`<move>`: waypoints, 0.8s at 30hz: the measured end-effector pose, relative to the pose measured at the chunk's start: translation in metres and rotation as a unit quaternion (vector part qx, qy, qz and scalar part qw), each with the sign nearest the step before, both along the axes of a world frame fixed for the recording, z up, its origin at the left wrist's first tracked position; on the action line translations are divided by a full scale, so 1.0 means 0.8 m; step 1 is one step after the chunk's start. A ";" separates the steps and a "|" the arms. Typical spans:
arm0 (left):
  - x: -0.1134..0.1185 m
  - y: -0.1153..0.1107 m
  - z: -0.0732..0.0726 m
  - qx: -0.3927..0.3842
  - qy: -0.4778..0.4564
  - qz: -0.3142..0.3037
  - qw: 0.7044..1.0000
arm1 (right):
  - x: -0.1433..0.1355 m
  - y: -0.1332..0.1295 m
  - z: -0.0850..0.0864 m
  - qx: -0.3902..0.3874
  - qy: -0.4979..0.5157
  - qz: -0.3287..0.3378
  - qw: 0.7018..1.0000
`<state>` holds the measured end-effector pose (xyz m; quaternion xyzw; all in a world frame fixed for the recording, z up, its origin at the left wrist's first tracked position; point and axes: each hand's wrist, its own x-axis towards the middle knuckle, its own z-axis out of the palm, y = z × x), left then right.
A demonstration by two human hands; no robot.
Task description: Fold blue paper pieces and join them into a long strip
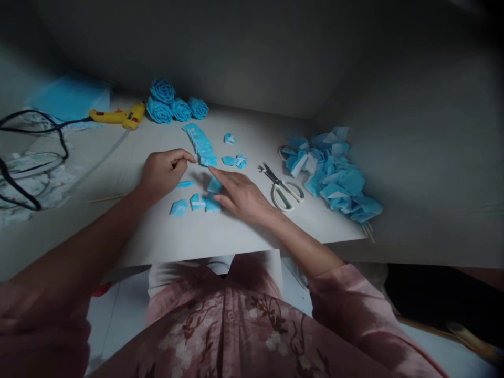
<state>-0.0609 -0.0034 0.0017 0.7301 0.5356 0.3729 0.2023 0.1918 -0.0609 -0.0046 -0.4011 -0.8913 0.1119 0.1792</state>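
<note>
A crinkled strip of overlapping blue paper pieces (200, 144) lies flat on the white table. My left hand (163, 168) is beside its lower left edge, fingers curled in with the index fingertip reaching toward it; nothing shows in its grasp. Fingers outstretched, my right hand (244, 195) points at the strip's bottom end, and I cannot tell if it touches. Partly under that hand are a blue paper piece (214, 185) and another piece (211, 204). Folded blue paper pieces (179, 208) lie nearby, and a white-banded one (197, 201) sits beside them.
White-handled scissors (282, 195) lie open at right, near a heap of blue paper petals on sticks (338, 178). Several blue paper roses (181, 109) stand at the back. A yellow glue gun (134, 116), its black cord (61, 139) and blue sheets (73, 97) are left. A thin stick (106, 199) lies near my left wrist.
</note>
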 end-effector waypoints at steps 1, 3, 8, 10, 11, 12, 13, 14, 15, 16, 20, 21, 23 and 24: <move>-0.001 0.000 0.000 -0.001 -0.002 -0.002 1.000 | 0.000 0.011 0.001 0.009 -0.023 -0.021 0.999; -0.002 0.001 -0.001 -0.008 -0.004 -0.002 1.000 | 0.002 0.030 0.001 0.014 -0.075 -0.055 0.996; -0.003 -0.001 -0.001 -0.010 -0.008 -0.001 1.000 | -0.002 0.031 0.001 0.006 -0.078 -0.030 0.997; -0.003 -0.001 -0.002 -0.002 -0.010 -0.009 1.000 | -0.002 0.025 0.004 0.012 -0.046 0.009 0.999; -0.003 0.000 -0.003 -0.001 -0.011 -0.011 1.000 | 0.000 0.025 0.006 0.017 -0.037 0.010 0.999; -0.003 0.000 -0.004 -0.002 -0.012 -0.010 1.000 | 0.003 0.028 0.006 0.022 -0.033 -0.002 0.999; -0.003 0.000 -0.004 -0.006 -0.014 -0.008 1.000 | 0.007 0.034 0.006 0.026 -0.036 -0.023 0.999; -0.003 0.000 -0.004 -0.013 -0.014 -0.005 1.000 | 0.012 0.041 0.006 0.028 -0.041 -0.048 0.998; -0.003 0.000 -0.004 -0.021 -0.014 -0.004 1.000 | 0.018 0.048 0.004 0.029 -0.047 -0.067 0.996; -0.003 0.000 -0.003 -0.026 -0.013 -0.002 1.000 | 0.023 0.055 0.002 0.024 -0.055 -0.082 0.995; -0.002 -0.002 0.000 -0.021 -0.009 0.002 1.000 | 0.036 0.061 -0.002 -0.015 -0.022 -0.066 0.997; -0.001 -0.002 0.000 -0.016 -0.009 0.002 1.000 | 0.036 0.060 -0.001 -0.021 0.002 -0.054 0.998; -0.001 -0.003 0.000 -0.013 -0.008 0.000 1.000 | 0.034 0.064 0.003 -0.016 0.042 -0.048 0.998; -0.002 -0.003 -0.001 -0.015 -0.009 -0.002 1.000 | 0.033 0.071 0.005 -0.003 0.052 -0.057 0.997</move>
